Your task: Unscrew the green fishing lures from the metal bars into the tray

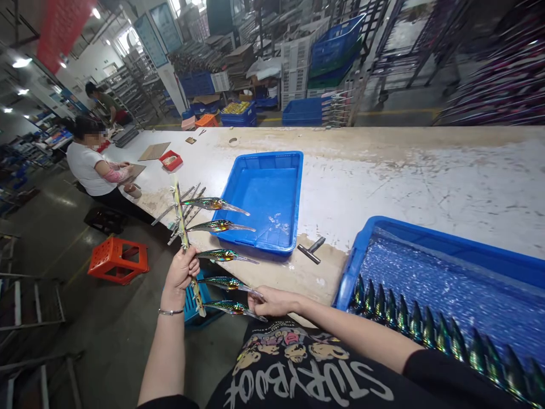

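Note:
My left hand [183,268] is closed around a narrow wooden strip [180,221] held upright over the table's near edge. Several green-black fishing lures [209,203] with clear diving bills stick out to the right from it. At the lower end, the fingers of my right hand [275,301] pinch the bill of a fishing lure [225,283] that is still on the strip. Exactly which of the two lowest bills lies between the fingertips is partly hidden. To the right, a blue tray [361,238] lined with bubble wrap holds a row of similar lures [402,312].
A blue tray [272,196] stands behind the strip, with a T-handled tool [310,251] beside it. Loose strips [198,207] lie near the table edge. A red box [171,161] is farther left. A person [91,165] sits there, near an orange stool [119,259].

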`<control>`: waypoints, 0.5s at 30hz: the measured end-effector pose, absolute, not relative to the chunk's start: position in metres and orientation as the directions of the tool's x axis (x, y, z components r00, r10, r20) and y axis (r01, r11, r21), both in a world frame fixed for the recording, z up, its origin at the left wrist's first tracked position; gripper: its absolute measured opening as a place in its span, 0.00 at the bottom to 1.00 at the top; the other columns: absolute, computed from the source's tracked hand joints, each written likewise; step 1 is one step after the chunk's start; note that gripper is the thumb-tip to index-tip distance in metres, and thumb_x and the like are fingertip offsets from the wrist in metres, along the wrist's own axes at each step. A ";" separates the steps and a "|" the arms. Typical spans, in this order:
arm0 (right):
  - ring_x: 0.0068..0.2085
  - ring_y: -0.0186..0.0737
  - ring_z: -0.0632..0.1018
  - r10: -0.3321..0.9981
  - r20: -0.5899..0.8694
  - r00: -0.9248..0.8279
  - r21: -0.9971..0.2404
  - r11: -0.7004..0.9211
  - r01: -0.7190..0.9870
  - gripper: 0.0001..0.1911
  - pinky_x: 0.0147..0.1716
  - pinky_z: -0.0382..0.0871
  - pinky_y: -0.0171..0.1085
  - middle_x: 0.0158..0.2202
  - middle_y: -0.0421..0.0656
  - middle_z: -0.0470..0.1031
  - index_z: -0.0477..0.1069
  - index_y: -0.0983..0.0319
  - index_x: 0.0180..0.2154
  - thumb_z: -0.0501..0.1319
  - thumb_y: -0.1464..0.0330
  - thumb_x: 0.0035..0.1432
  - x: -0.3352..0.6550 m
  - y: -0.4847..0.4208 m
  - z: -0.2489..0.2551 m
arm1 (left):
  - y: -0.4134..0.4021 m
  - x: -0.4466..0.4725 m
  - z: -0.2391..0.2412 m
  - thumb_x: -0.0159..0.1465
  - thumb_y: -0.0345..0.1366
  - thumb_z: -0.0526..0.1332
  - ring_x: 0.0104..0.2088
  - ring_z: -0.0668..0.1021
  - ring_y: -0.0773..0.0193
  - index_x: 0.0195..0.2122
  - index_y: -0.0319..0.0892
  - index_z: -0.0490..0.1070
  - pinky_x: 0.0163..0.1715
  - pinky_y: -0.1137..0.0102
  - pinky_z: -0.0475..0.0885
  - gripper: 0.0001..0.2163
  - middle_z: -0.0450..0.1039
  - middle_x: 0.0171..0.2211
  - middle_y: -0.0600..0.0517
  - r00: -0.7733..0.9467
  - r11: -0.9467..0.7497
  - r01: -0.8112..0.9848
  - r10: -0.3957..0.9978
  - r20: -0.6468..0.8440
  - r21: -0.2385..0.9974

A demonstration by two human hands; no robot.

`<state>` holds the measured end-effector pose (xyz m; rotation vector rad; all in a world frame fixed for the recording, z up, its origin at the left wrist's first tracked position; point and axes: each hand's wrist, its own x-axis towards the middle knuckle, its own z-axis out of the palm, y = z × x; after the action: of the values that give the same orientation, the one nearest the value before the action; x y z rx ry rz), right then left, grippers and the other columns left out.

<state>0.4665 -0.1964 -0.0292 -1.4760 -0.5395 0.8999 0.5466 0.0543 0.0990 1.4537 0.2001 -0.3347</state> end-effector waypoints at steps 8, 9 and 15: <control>0.24 0.32 0.65 0.628 -0.212 0.749 -0.974 -0.077 -0.211 0.03 0.25 0.59 0.31 0.22 0.34 0.63 0.63 0.60 0.30 0.56 0.72 0.48 0.483 -0.207 -0.036 | 0.054 0.575 0.096 0.54 0.53 0.74 0.13 0.53 0.77 0.32 0.42 0.67 0.14 0.80 0.52 0.22 0.50 0.13 0.66 0.955 0.099 0.295 -0.063 -0.290 0.950; 0.24 0.32 0.65 0.576 -0.227 0.786 -0.972 -0.086 -0.219 0.02 0.24 0.60 0.32 0.22 0.34 0.62 0.62 0.59 0.31 0.55 0.70 0.51 0.489 -0.210 -0.038 | 0.055 0.578 0.096 0.54 0.53 0.74 0.13 0.53 0.77 0.32 0.42 0.68 0.14 0.80 0.52 0.22 0.49 0.13 0.66 0.959 0.104 0.284 -0.054 -0.280 0.953; 0.28 0.36 0.70 0.254 -0.260 0.932 -0.939 -0.293 -0.182 0.07 0.32 0.67 0.36 0.28 0.39 0.67 0.63 0.61 0.37 0.49 0.67 0.61 0.573 -0.260 -0.059 | 0.067 0.588 0.099 0.60 0.53 0.70 0.14 0.51 0.76 0.31 0.44 0.69 0.16 0.76 0.52 0.18 0.44 0.14 0.63 0.989 0.106 0.144 0.027 -0.148 0.984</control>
<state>0.5725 -0.2596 -0.0592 -1.8188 -0.0538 0.4266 0.5878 0.0674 0.0986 1.4637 0.1407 -0.0867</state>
